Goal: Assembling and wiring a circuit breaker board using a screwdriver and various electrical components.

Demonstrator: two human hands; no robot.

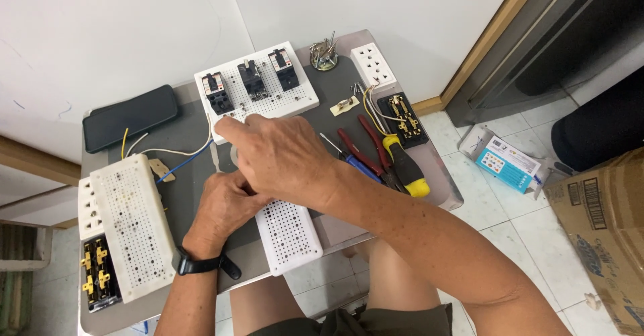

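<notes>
My left hand [225, 208] is curled over the top end of a white perforated board [290, 235] at the front middle of the grey table [194, 141]; a black watch sits on that wrist. My right hand [278, 155] lies above and across it, fingers closed and pointing left toward white and blue wires [178, 158]. What the fingers pinch is hidden. A second white perforated board [258, 87] with three black switch parts lies just beyond the hands.
A white perforated box [131, 225] with brass socket parts stands at the left. A black phone [131, 116] lies at the back left. Red pliers [369, 149], screwdrivers [402, 165], a socket plate [373, 64] and a black socket base [402, 118] lie right. Cardboard box [604, 228] on the floor.
</notes>
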